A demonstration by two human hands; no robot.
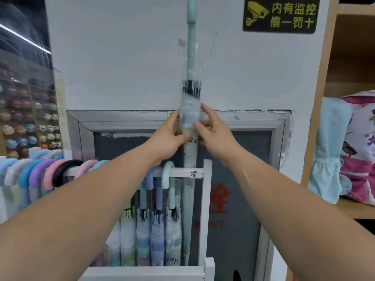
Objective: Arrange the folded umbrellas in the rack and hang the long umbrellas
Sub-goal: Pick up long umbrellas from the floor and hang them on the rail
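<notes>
While the left hand (172, 136) curls round the upright long umbrella (189, 112), the right hand (214, 134) pinches it opposite.

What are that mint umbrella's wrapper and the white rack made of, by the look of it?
Wrapper: likely thin clear plastic film; it glints and the umbrella shows through. Rack: white-painted square bars, wood or metal; the matte coat hides which.
</notes>
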